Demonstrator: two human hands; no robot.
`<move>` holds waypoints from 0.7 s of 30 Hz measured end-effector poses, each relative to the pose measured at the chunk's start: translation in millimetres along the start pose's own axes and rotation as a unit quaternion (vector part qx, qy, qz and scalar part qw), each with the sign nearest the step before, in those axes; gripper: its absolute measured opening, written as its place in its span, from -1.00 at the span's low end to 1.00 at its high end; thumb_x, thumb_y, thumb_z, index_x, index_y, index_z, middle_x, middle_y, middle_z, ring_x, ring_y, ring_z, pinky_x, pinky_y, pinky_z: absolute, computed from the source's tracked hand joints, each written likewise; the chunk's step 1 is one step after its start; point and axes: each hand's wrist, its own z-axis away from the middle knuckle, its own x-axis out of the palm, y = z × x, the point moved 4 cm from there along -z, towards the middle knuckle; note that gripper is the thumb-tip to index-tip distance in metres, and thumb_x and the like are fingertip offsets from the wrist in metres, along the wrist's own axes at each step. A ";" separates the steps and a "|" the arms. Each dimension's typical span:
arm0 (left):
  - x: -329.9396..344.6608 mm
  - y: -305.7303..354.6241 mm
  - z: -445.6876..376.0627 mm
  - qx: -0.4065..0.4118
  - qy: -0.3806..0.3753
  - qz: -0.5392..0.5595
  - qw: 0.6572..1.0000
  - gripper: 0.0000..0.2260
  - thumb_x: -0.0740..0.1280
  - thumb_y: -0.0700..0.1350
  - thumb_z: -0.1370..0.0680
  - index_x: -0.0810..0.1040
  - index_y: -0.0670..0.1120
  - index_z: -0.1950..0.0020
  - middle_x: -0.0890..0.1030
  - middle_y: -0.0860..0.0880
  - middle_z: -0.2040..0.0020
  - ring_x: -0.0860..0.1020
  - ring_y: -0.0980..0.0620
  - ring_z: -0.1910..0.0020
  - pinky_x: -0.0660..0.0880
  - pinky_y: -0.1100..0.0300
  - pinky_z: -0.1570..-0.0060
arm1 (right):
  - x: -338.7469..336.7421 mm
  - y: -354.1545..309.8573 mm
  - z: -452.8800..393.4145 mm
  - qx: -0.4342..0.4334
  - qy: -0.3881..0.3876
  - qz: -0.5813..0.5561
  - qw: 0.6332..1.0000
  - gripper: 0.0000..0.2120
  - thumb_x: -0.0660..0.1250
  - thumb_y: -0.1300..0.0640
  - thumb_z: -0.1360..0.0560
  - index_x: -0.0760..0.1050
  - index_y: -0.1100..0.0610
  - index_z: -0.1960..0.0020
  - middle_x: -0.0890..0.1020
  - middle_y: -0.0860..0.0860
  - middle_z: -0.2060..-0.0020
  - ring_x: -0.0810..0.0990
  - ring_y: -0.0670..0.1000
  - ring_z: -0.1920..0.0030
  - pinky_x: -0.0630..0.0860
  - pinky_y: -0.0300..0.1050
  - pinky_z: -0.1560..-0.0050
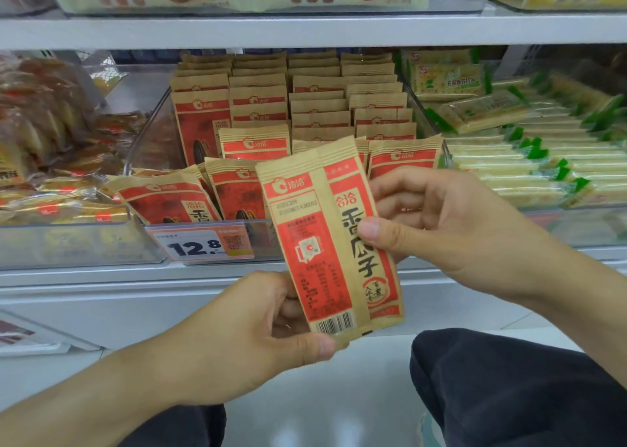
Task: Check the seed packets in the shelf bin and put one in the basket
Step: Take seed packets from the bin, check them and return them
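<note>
Head view: both hands, left [258,331] and right [441,222], pinch a seed packet [325,236] by its edges.

Both bare forearms reached forward. The left hand [258,331] sat lower, thumb and curled fingers pinching the seed packet [330,239] at its bottom corner. The right hand [437,222], higher, pinched the packet's right edge with its thumb in front.

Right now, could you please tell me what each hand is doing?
Left hand: pinching the bottom corner of the seed packet.
Right hand: gripping the same packet's right edge, thumb on front.
</note>
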 end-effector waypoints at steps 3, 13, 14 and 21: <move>-5.7 1.9 -3.4 0.031 0.060 0.099 0.993 -0.67 0.41 -0.14 -0.53 0.55 -0.02 -0.29 0.72 -0.01 -0.14 0.69 -0.04 -0.11 0.63 0.11 -0.07 | -2.3 4.2 -0.5 0.029 -0.005 0.002 1.000 -0.60 0.51 0.06 -0.31 0.56 0.20 -0.08 0.74 0.14 0.12 0.76 0.13 0.15 0.68 -0.04 0.23; -10.9 0.6 -3.5 -0.011 0.195 0.158 0.968 -0.55 0.21 0.18 -0.50 0.65 -0.13 -0.11 0.75 -0.07 0.05 0.72 -0.07 0.05 0.66 0.05 -0.01 | 15.0 4.4 2.9 0.057 -0.120 0.046 0.990 -0.70 0.20 -0.14 -0.54 0.59 0.00 -0.08 0.77 -0.01 0.09 0.77 0.13 0.17 0.72 0.06 0.11; -11.8 1.1 -3.3 -0.010 0.203 0.158 0.966 -0.54 0.21 0.20 -0.49 0.67 -0.11 -0.08 0.75 -0.07 0.05 0.72 -0.07 0.05 0.65 0.02 -0.03 | 14.8 4.5 2.4 0.057 -0.121 0.043 0.990 -0.69 0.19 -0.14 -0.54 0.60 0.01 -0.06 0.77 -0.01 0.09 0.77 0.13 0.17 0.72 0.07 0.10; -18.8 4.4 -3.4 0.048 0.258 0.175 0.949 -0.86 0.27 -0.11 -0.58 0.58 -0.08 -0.09 0.75 -0.08 0.14 0.71 0.02 0.19 0.62 0.25 0.23 | 20.6 11.4 3.1 0.055 -0.174 0.071 0.981 -0.67 0.19 -0.09 -0.58 0.61 0.09 -0.11 0.77 -0.01 0.08 0.77 0.08 0.11 0.71 0.05 0.05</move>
